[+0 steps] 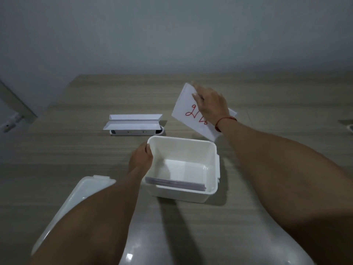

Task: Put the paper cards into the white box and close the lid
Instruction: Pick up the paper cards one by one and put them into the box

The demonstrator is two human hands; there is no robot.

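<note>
Right hand pinches a thin, floppy-looking paper card by its edge, tilted above the white box; left hand clasps the box's rim.

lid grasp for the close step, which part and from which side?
Likely the lid's left long edge, from the left. It lies flat on the table left of the box; the left forearm covers its right side, leaving only that edge and the far tab exposed.
</note>
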